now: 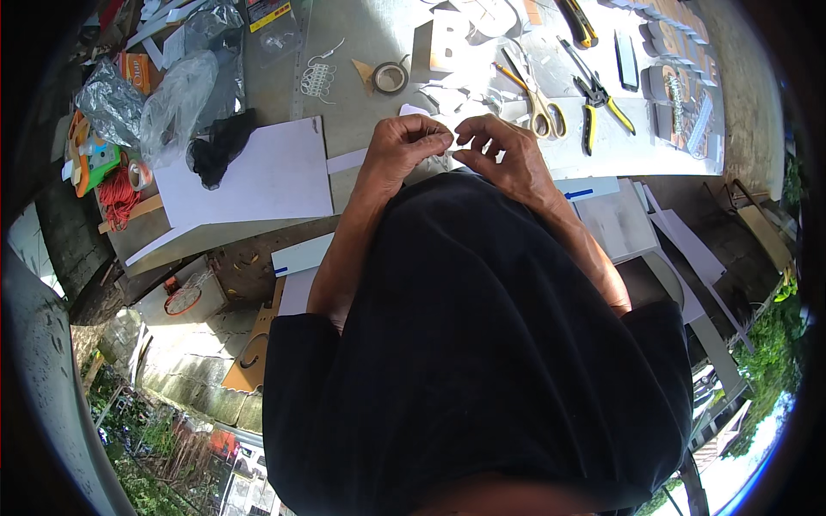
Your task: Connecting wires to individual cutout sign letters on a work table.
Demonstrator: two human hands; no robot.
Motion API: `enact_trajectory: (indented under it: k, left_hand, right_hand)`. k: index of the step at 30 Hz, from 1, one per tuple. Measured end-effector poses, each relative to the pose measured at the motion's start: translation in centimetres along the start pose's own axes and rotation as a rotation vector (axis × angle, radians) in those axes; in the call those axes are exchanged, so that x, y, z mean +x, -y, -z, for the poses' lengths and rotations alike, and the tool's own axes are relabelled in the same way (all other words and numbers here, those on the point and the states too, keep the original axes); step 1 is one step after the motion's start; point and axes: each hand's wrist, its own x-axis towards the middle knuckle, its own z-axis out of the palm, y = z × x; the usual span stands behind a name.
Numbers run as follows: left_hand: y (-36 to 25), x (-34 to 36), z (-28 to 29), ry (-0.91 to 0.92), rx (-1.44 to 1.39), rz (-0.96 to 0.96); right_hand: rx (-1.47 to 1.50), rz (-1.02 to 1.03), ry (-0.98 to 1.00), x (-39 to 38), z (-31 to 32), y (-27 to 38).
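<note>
My left hand (406,148) is raised over the table's near edge, thumb and forefinger pinched together. Whatever sits in that pinch is too small to make out. Just beside it, my right hand (508,159) has its fingers curved, with a gap between thumb and forefinger and nothing visible in it. The fingertips of both hands nearly meet. Beyond them lie white scraps (447,99), a pencil (511,76) and scissors with tan handles (540,107). A box-shaped piece with a white letter face (449,47) stands farther back.
Left of my hands are a tape roll (390,78), a white sheet (249,176), plastic bags (179,103) and red cord (119,196). At right lie yellow-handled pliers (594,99), a utility knife (578,23), a phone (626,60) and several letter-shaped pieces (675,86).
</note>
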Motion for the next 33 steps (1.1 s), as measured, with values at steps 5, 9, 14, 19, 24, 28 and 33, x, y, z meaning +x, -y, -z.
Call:
enact_trajectory:
  k: [5,9,14,19,24,28,33]
  left_hand:
    - [-0.1,-0.3,-0.4,0.01,0.193,0.011]
    - [-0.5,-0.4,-1.1,0.038,0.507,-0.035]
    - [-2.1,-1.0,-1.8,0.067,0.507,0.053]
    - [-1.9,-1.0,-1.8,0.062,0.531,0.051]
    - [-1.5,-0.8,-1.6,0.091,0.515,0.047]
    - [-2.1,-0.8,-1.6,0.113,0.532,0.06]
    - [-1.7,-1.0,-1.6,0.013,0.245,0.052]
  right_hand:
    - [0.053,-0.122,-0.014,0.1,0.0,0.6]
    - [-0.102,0.007,-0.02,-0.1,-0.1,0.4]
    - [-0.139,0.174,-0.024,-0.1,-0.4,-1.4]
    - [-0.141,0.159,0.025,0.1,0.2,-0.7]
    - [-0.193,0.259,0.056,0.5,0.7,-1.8]
    - [-0.265,0.308,0.098,0.9,0.8,-1.7]
    - [-0.475,0.361,0.084,1.5,1.1,-1.6]
